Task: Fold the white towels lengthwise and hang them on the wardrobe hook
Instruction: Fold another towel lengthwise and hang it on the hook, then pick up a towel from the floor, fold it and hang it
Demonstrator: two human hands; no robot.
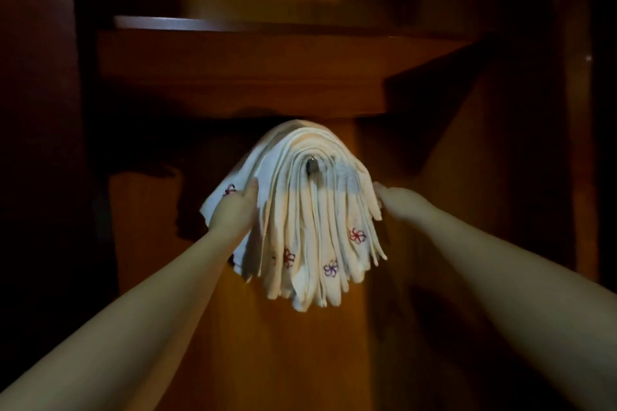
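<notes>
Several white towels (310, 230) with small embroidered flowers hang folded over a metal wardrobe hook (312, 164), whose tip shows at the centre of the bundle. The outermost towel (267, 170) lies draped over the top of the stack. My left hand (233, 210) grips that towel's left side, thumb on the front. My right hand (390, 200) touches the right edge of the bundle, and its fingers are hidden behind the cloth.
The hook sits on a wooden wardrobe panel (300, 344) under a thick wooden shelf (240, 77). Dark wardrobe walls (40, 143) close in on both sides. The light is dim.
</notes>
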